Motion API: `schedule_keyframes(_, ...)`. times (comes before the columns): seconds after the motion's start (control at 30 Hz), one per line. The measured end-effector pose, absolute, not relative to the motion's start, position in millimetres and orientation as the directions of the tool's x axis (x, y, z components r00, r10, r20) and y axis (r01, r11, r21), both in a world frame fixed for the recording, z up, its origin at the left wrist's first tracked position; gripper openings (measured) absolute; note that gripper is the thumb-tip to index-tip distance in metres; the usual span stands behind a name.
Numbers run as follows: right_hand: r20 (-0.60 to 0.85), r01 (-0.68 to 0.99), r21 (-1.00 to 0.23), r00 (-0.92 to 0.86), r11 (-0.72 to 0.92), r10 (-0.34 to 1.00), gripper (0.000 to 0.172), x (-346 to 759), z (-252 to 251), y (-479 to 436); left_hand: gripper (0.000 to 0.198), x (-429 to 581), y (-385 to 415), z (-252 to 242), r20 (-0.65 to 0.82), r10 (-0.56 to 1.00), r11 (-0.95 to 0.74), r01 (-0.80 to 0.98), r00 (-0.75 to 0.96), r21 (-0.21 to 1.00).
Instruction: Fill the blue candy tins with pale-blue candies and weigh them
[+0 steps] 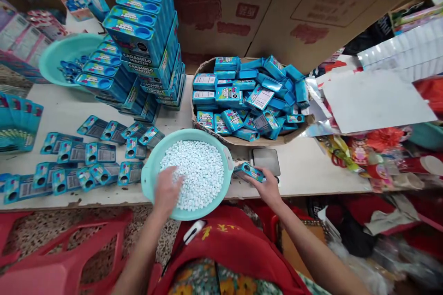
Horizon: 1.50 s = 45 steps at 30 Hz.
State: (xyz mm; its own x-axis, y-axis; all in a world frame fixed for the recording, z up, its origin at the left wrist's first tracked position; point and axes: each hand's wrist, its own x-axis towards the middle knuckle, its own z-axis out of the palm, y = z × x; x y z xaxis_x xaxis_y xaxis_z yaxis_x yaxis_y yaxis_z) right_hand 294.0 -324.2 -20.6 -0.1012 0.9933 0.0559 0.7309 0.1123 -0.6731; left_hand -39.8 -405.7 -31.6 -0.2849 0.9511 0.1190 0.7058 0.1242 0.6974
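Observation:
My right hand (268, 188) is closed around a small blue candy box (252, 171) with a dark round hole in its upper face. The box is tilted just right of a turquoise bowl (148, 179) full of small pale candies (199, 175). Inside the bowl, at its left side, my left hand (168, 189) reaches down to the candies. Its fingers are smeared by motion and partly hidden, so I cannot tell whether they grip any. Behind my right hand a small flat scale (266, 161) lies on the white table (311, 177).
Several blue boxes with holes (100, 153) lie left of the bowl. A tall stack of blue boxes (145, 41) stands behind them, beside another turquoise bowl (51, 64). A cut-down carton (221, 137) holds many blue boxes. Red plastic chairs (79, 244) stand below the table edge.

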Motion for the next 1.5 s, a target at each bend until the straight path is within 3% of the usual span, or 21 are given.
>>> schedule_keyframes(0.1, 0.131, 0.685, -0.701, -0.149, 0.198, 0.98, 0.041, 287.1, 11.8, -319.6, 0.037, 17.2, -386.8, -46.4, 0.06, 0.998, -0.057, 0.802, 0.027, 0.595)
schedule_keyframes(0.13, 0.157, 0.67, -0.707, -0.162, 0.225, 0.974, 0.04, 283.4, 22.2, -318.3, 0.032, 28.3, -379.4, -49.8, 0.018, 0.999, -0.042, 0.791, 0.039, 0.61)
schedule_keyframes(0.27, 0.231, 0.621, -0.721, -0.201, 0.306, 0.952, 0.034, 264.2, 53.0, -314.4, 0.023, 27.2, -355.8, -56.1, -0.123, 0.948, 0.267, 0.524, -0.294, 0.809)
schedule_keyframes(0.4, 0.251, 0.547, -0.736, -0.326, 0.398, 0.911, 0.032, 242.2, 61.4, -311.4, 0.036, 5.3, -346.4, -32.7, -0.166, 0.846, 0.379, 0.352, -0.507, 0.856)
schedule_keyframes(0.5, 0.24, 0.512, -0.719, -0.451, 0.469, 0.86, 0.033, 221.3, 55.6, -310.8, 0.036, 8.4, -343.7, 8.5, -0.291, 0.755, 0.272, -0.123, -0.588, 0.954)
schedule_keyframes(0.57, 0.221, 0.498, -0.698, -0.535, 0.515, 0.816, 0.033, 206.1, 49.9, -311.8, 0.034, 17.9, -341.7, 35.9, -0.391, 0.749, 0.083, -0.51, -0.535, 0.856)
schedule_keyframes(0.6, 0.21, 0.491, -0.69, -0.568, 0.532, 0.796, 0.032, 198.9, 47.3, -312.6, 0.034, 23.2, -340.6, 46.5, -0.408, 0.758, 0.007, -0.619, -0.509, 0.786)
schedule_keyframes(0.67, 0.192, 0.483, -0.683, -0.605, 0.548, 0.772, 0.031, 187.3, 43.5, -314.4, 0.034, 32.0, -338.2, 59.7, -0.394, 0.756, -0.075, -0.667, -0.523, 0.742)
schedule_keyframes(0.8, 0.174, 0.488, -0.689, -0.608, 0.537, 0.775, 0.032, 176.6, 39.4, -315.5, 0.038, 38.4, -334.3, 63.4, -0.403, 0.671, -0.134, -0.636, -0.623, 0.76)
schedule_keyframes(0.97, 0.16, 0.45, -0.748, -0.59, 0.487, 0.791, 0.032, 178.7, 42.4, -312.0, 0.041, 30.0, -333.5, 54.1, -0.425, 0.644, -0.024, -0.572, -0.636, 0.82)
schedule_keyframes(1.07, 0.166, 0.372, -0.836, -0.528, 0.403, 0.833, 0.031, 201.8, 54.2, -311.0, 0.039, 16.5, -342.0, 36.6, -0.326, 0.649, 0.266, -0.197, -0.688, 0.944)
schedule_keyframes(1.17, 0.152, 0.387, -0.872, -0.369, 0.3, 0.917, 0.034, 251.6, 63.9, -311.8, 0.026, 3.9, -346.2, 19.7, -0.161, 0.733, 0.435, 0.274, -0.66, 0.857)
schedule_keyframes(1.27, 0.108, 0.545, -0.827, -0.089, 0.139, 0.99, 0.039, 313.0, 53.2, -308.4, 0.027, 10.1, -319.0, 18.5, 0.084, 0.842, 0.319, 0.618, -0.533, 0.719)
schedule_keyframes(1.33, 0.119, 0.627, -0.777, 0.062, 0.054, 0.991, 0.043, 347.9, 33.1, -300.5, 0.029, 30.0, -277.1, 25.2, 0.185, 0.884, 0.189, 0.691, -0.429, 0.698)
schedule_keyframes(1.4, 0.148, 0.673, -0.739, 0.139, 0.016, 0.979, 0.047, 371.9, 9.1, -289.1, 0.034, 57.7, -223.9, 31.6, 0.139, 0.912, 0.158, 0.642, -0.386, 0.75)
schedule_keyframes(1.5, 0.163, 0.697, -0.717, 0.203, -0.025, 0.966, 0.054, 387.5, -16.4, -274.4, 0.054, 95.5, -152.0, 31.8, -0.186, 0.862, 0.426, 0.477, -0.471, 0.769)
